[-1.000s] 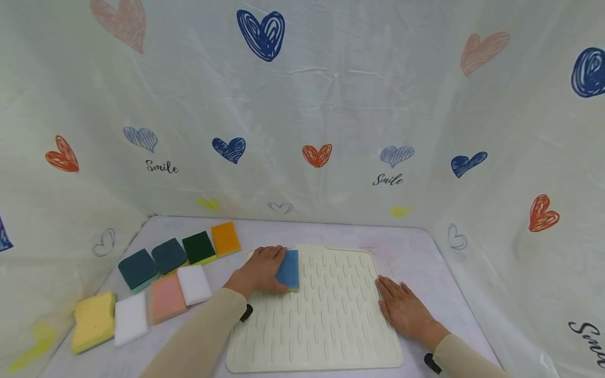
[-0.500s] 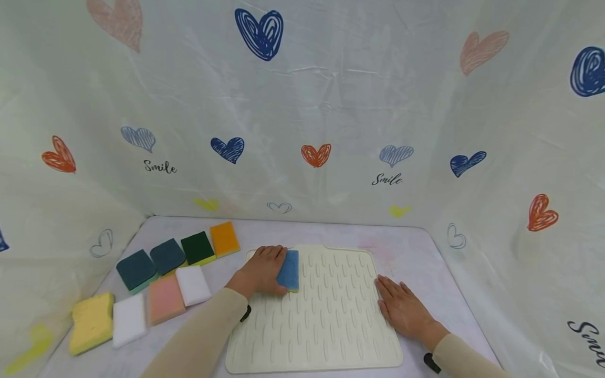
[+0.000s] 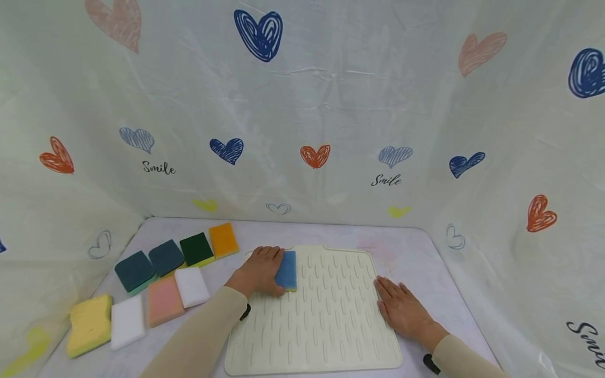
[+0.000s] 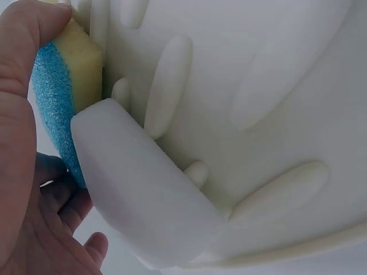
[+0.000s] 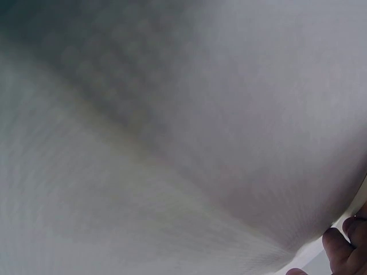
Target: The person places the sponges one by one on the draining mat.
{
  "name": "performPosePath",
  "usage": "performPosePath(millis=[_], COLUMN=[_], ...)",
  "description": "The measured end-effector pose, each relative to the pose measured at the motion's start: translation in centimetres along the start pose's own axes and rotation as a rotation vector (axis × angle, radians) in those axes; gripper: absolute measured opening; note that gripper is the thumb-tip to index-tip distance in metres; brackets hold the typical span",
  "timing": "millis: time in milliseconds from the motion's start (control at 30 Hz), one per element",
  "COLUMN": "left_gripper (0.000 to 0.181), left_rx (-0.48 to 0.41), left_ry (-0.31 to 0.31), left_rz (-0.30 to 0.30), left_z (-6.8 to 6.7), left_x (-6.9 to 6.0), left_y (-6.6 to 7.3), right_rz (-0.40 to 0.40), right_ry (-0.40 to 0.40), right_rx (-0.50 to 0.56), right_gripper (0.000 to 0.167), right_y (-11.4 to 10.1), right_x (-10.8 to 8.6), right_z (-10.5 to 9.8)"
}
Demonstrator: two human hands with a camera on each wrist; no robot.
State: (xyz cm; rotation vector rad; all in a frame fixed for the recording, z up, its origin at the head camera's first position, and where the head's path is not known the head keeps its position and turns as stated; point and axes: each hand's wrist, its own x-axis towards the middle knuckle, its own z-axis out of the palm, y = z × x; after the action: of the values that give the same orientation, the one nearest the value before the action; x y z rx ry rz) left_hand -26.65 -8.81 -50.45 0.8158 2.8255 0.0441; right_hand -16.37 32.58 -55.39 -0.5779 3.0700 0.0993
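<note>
My left hand (image 3: 257, 273) grips a blue-and-yellow sponge (image 3: 286, 271) at the upper left of a cream ribbed mat (image 3: 326, 320). In the left wrist view the thumb and fingers of this hand (image 4: 20, 132) are round the sponge (image 4: 54, 97), which stands on edge. A white block (image 4: 137, 177) leans against it there; the head view hides this block behind the hand. On the mat's right edge my right hand (image 3: 407, 312) rests with straight fingers, holding nothing. Only some fingertips of the right hand (image 5: 347, 246) show in the right wrist view.
Left of the mat lie two rows of sponges: teal (image 3: 135, 272), blue-grey (image 3: 167, 257), dark green (image 3: 196, 248) and orange (image 3: 224, 239) behind; yellow (image 3: 90, 324), white (image 3: 128, 321), pink (image 3: 165, 301) and white (image 3: 192, 286) in front. A heart-printed curtain (image 3: 340, 115) surrounds the table.
</note>
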Motion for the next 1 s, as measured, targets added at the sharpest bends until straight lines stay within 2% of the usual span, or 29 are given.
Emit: performPosePath(millis=[267, 467, 667, 833, 1000], left_gripper=[0.107, 0.108, 0.118, 0.121, 0.11], left_rx=[-0.016, -0.021, -0.044, -0.035, 0.021], left_ry=[-0.022, -0.013, 0.005, 0.087, 0.207], left_rz=[-0.008, -0.021, -0.028, -0.026, -0.044], left_z=[-0.3, -0.2, -0.1, -0.8, -2.4], left_x=[-0.2, -0.4, -0.5, -1.4, -3.6], left_y=[0.2, 0.2, 0.2, 0.2, -0.7], right_rz=[0.0, 0.004, 0.006, 0.004, 0.008], right_ry=[0.009, 0.004, -0.006, -0.007, -0.002], right_rx=[0.004, 0.009, 0.016, 0.01, 0.008], right_gripper=[0.06, 0.059, 0.059, 0.059, 0.059], right_y=[-0.1, -0.2, -0.3, -0.2, -0.2], right_x=[0.1, 0.1, 0.1, 0.1, 0.0], right_z=[0.1, 0.3, 0.2, 0.1, -0.1])
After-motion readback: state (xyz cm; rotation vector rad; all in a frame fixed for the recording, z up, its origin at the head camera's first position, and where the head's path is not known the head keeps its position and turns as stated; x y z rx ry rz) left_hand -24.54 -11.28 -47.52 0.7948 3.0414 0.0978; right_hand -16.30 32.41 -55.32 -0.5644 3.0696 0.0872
